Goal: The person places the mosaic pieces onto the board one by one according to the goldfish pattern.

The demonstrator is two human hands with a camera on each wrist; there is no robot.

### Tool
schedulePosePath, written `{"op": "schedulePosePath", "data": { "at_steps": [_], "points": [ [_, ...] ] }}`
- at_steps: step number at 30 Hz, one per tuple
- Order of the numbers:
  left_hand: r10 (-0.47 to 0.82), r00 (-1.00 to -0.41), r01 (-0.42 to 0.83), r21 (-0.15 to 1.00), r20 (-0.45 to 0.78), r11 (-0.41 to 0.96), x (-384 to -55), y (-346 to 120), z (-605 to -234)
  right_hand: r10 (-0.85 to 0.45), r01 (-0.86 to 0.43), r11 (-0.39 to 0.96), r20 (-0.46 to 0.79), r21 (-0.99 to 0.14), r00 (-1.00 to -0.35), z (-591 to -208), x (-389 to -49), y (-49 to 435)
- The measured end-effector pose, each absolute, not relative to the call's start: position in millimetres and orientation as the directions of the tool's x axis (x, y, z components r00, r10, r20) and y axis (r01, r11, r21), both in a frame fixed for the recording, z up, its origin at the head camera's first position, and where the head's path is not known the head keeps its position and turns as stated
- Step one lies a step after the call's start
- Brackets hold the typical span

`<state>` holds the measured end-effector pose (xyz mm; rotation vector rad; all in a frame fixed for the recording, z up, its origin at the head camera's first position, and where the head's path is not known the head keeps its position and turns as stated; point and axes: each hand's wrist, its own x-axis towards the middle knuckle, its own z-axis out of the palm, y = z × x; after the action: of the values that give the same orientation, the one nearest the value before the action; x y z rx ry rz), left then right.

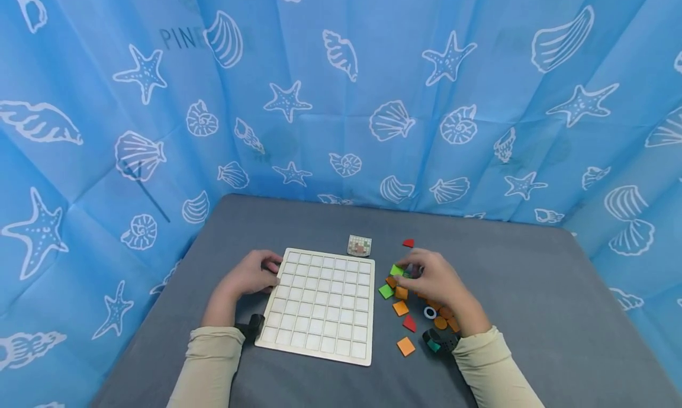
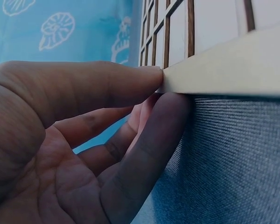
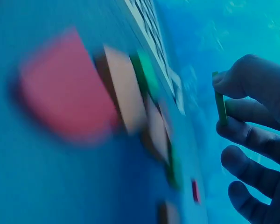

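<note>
A pale wooden grid board [image 1: 319, 304] with white square cells lies flat in front of me. My left hand [image 1: 256, 273] pinches its left edge between thumb [image 2: 140, 81] and finger, the other fingers loosely bent. Above a scatter of small coloured pieces right of the board is my right hand [image 1: 434, 278]. Its thumb and finger pinch a thin green square tile [image 3: 220, 100], held clear of the table. Below lie another green tile [image 1: 386, 291], orange square tiles [image 1: 401, 308] and a red rounded piece [image 1: 409, 323]. The hand hides some pieces.
A small card with a pixel-like picture [image 1: 359, 246] lies behind the board. Beyond the hand is a red piece [image 1: 408, 243]; near the right wrist are a white ring-like piece [image 1: 430, 312] and orange discs [image 1: 440, 323]. A blue shell-patterned curtain [image 1: 341, 129] surrounds the grey table [image 1: 559, 313].
</note>
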<state>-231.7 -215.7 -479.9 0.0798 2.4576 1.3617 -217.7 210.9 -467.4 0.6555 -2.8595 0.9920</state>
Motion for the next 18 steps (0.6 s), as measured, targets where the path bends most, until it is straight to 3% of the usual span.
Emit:
{"op": "schedulePosePath", "data": {
  "at_steps": [10, 18],
  "points": [
    [0.206, -0.942, -0.111, 0.825, -0.265, 0.554, -231.9, -216.9, -478.3, -0.524, -0.511, 0.672, 0.143, -0.535, -0.839, -479.8, -217.4, 159.2],
    [0.196, -0.944, -0.114, 0.821, -0.264, 0.559, -231.9, -216.3, -477.6, -0.555, -0.516, 0.671, 0.100, -0.533, -0.826, -481.4, -219.0, 146.8]
  ]
}}
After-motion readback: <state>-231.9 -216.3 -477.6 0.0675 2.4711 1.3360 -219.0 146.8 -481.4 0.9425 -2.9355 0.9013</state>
